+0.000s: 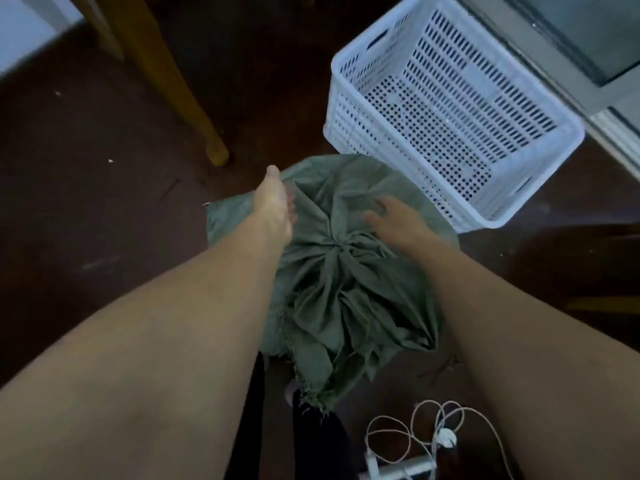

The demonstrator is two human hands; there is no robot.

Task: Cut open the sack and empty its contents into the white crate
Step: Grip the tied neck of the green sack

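A grey-green woven sack (339, 271) stands on the dark floor in front of me, its mouth gathered and tied into a bunched knot at the top, with a frayed flap hanging toward me. My left hand (275, 206) grips a fold of the sack on its far left side. My right hand (398, 220) rests on the sack's upper right, fingers spread over the cloth. The white perforated crate (540, 140) sits just beyond the sack to the right, and it holds nothing.
A wooden furniture leg (180, 88) stands at the back left. A grey cabinet or door frame (568, 46) runs along the right behind the crate. A looped white cord with a plug (443, 434) lies on the floor near my feet.
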